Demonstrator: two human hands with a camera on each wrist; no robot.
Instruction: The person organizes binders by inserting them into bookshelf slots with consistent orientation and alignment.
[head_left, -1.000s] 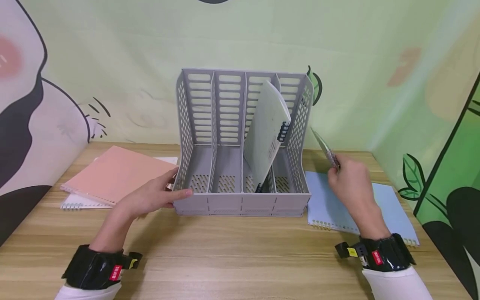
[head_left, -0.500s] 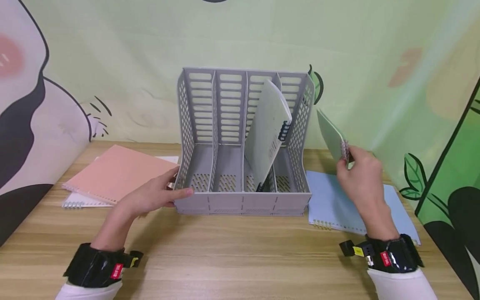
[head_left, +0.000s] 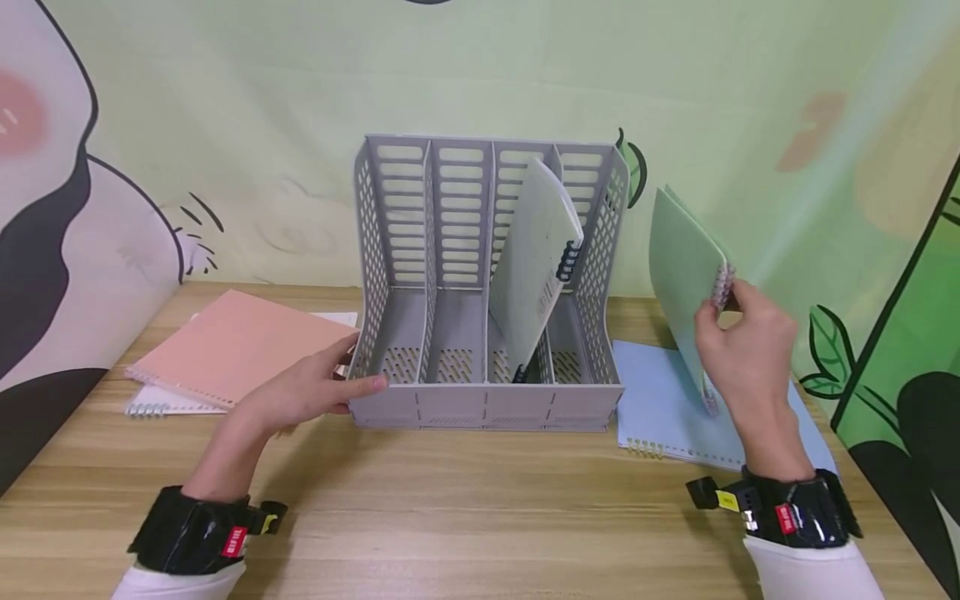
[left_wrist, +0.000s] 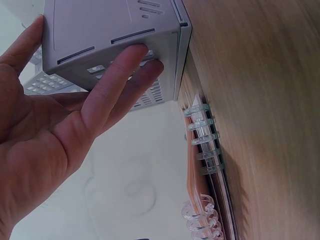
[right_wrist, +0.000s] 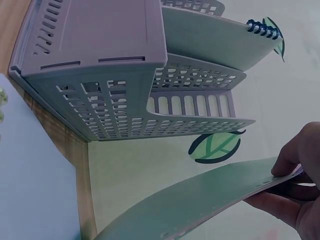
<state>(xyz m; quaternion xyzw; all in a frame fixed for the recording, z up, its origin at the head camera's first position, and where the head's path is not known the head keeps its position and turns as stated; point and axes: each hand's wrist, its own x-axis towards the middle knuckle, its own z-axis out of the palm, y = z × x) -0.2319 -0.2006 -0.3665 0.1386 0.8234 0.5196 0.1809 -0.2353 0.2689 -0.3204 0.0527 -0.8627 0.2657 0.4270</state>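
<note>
My right hand (head_left: pixel 753 358) pinches a pale green spiral notebook (head_left: pixel 686 279) by its bound edge, holding it upright above a blue spiral notebook (head_left: pixel 652 392). In the right wrist view, the green notebook (right_wrist: pixel 200 200) stretches out from the thumb and fingers. A grey desktop file organizer (head_left: pixel 487 408) stands mid-table with several slots. One spiral notebook (head_left: pixel 528 258) with a dark binding leans inside, toward the right. My left hand (head_left: pixel 303 392) rests against the organizer's left front corner, thumb over the front rim. Its fairly straight fingers (left_wrist: pixel 117 82) lie along the side wall.
Left of the organizer, a peach spiral notebook (head_left: pixel 240 346) lies on a white spiral notebook (head_left: pixel 168 404). The wooden table (head_left: pixel 465 508) meets a cartoon-printed backdrop (head_left: pixel 285 150) behind the organizer.
The right hand has moved right with the green notebook, lifting and turning it so its broad cover now shows. The left hand and organizer stay essentially in place.
</note>
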